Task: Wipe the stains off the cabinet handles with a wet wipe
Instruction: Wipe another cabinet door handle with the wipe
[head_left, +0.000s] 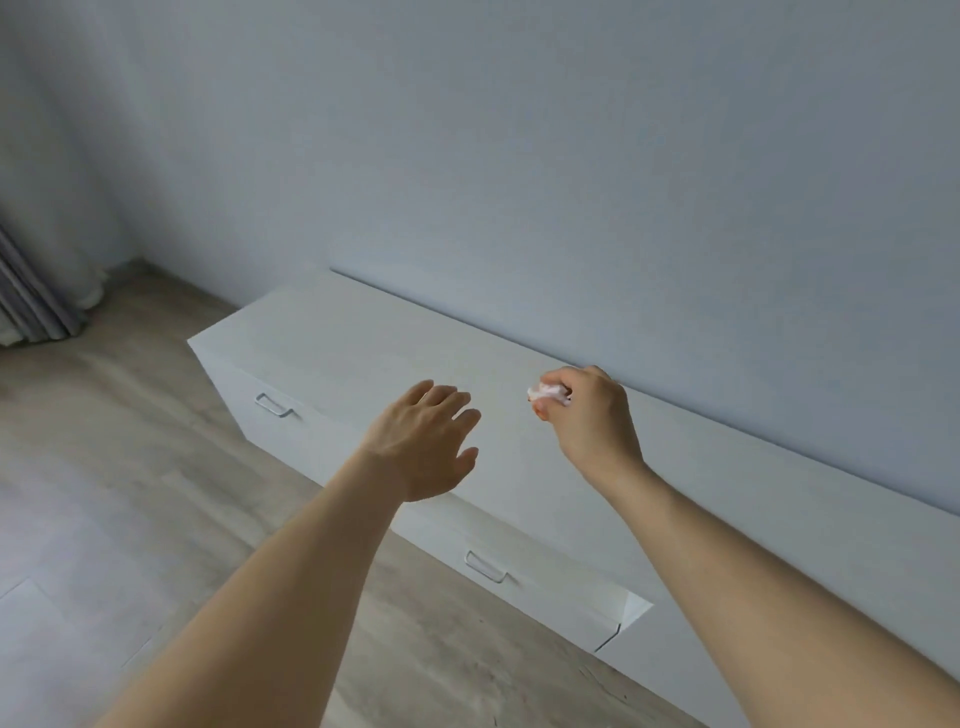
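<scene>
A low white cabinet (332, 338) runs along the wall. Its front carries two metal handles, a far handle (275, 405) at the left and a near handle (487, 567) lower down. My right hand (589, 415) hovers over the cabinet top, fingers closed on a crumpled white wet wipe (549, 393). My left hand (426, 441) is held flat above the cabinet's front edge, fingers apart and holding nothing. Both hands are well above the handles and touch neither.
Pale wood-look floor (130, 493) spreads to the left of the cabinet. A grey curtain (31, 296) hangs at the far left corner. A plain pale wall (571, 182) rises directly behind the cabinet. The near drawer front sits slightly out at its right end (631, 610).
</scene>
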